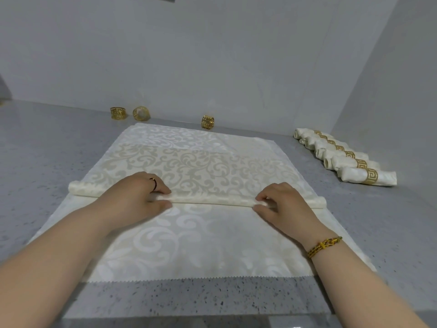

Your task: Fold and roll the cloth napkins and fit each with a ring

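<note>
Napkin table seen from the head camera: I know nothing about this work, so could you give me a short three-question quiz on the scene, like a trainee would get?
1. True or false: the left hand and the right hand both pinch the rolled cloth.
2. How many loose gold rings lie near the wall?
3. Where is the row of finished napkins? A: far right of the table. B: far left of the table. C: under the left arm.
Key: 1 true; 2 three; 3 A.
</note>
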